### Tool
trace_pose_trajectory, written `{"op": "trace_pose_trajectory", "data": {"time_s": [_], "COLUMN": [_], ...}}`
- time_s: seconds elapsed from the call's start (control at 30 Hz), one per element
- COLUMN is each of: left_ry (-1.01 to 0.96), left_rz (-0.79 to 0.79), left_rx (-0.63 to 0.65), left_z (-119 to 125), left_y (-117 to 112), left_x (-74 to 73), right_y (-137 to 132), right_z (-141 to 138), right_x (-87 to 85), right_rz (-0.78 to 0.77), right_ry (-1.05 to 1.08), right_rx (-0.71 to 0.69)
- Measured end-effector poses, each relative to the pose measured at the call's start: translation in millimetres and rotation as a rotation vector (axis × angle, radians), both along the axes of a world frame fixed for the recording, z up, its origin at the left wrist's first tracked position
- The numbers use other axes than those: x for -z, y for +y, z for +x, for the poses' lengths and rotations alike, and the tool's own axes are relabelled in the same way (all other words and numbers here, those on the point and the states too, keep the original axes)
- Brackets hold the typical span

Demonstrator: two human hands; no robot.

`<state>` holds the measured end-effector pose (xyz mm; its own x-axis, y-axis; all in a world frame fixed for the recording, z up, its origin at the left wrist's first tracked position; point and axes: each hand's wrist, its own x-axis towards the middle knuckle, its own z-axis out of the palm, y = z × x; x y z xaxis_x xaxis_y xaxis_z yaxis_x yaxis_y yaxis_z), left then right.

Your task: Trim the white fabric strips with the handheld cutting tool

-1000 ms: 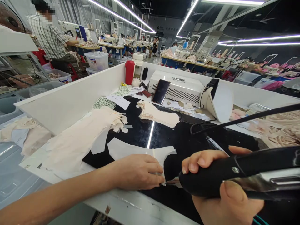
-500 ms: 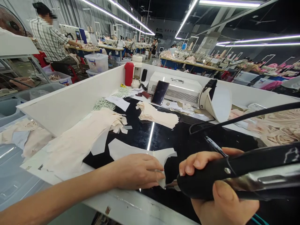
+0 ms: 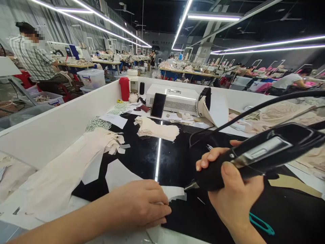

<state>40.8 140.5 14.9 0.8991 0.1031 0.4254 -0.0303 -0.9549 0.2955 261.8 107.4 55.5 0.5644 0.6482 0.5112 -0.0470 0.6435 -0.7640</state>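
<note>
My left hand (image 3: 142, 205) lies over a white, curved, cloth-like piece (image 3: 119, 174), its bent fingers close together and pressing it onto the black work surface (image 3: 188, 217). The piece's right end sticks out past my fingers, with a ragged edge. My right hand (image 3: 236, 193) is wrapped round a black corded hand tool (image 3: 269, 154) with a silver lever along its side. The tool's flat metal tip (image 3: 192, 185) is at that right end of the piece; whether they touch, I cannot tell. Behind my right fingers shows a thin silver pen-like thing (image 3: 209, 147).
A stack of cream fabric pieces (image 3: 68, 162) lies left, a smaller stack (image 3: 157, 129) ahead. Behind stand a phone (image 3: 158, 105), a white vented box (image 3: 175, 96) and a red bottle (image 3: 124, 88). A teal loop-shaped tool (image 3: 261, 223) lies at right. A co-worker (image 3: 33, 54) sits beyond.
The hand tool has turned and moved away from the near edge of the piece to its right end. My left hand has shifted slightly left and nearer. The camera view has swung right.
</note>
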Motion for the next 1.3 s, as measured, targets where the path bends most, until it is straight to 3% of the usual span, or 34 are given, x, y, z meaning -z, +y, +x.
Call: {"op": "trace_pose_trajectory", "data": {"time_s": [0.17, 0.37, 0.7, 1.3], "left_ry": [0.001, 0.056, 0.113, 0.105], "left_rz": [0.153, 0.240, 0.174, 0.233], "left_rx": [-0.084, -0.093, -0.196, -0.211], "left_z": [24, 41, 33, 31], "left_y": [5, 13, 14, 15], "left_x": [9.7, 23.5, 23.2, 26.0], "right_y": [0, 0, 0, 2], "right_z": [1, 0, -1, -3], "right_x": [12.0, 17.5, 20.7, 19.7], "right_rz": [0.023, 0.008, 0.014, 0.015], "right_ry": [-0.039, -0.033, -0.038, -0.006], "right_rx": [-0.055, -0.094, -0.120, -0.108]}}
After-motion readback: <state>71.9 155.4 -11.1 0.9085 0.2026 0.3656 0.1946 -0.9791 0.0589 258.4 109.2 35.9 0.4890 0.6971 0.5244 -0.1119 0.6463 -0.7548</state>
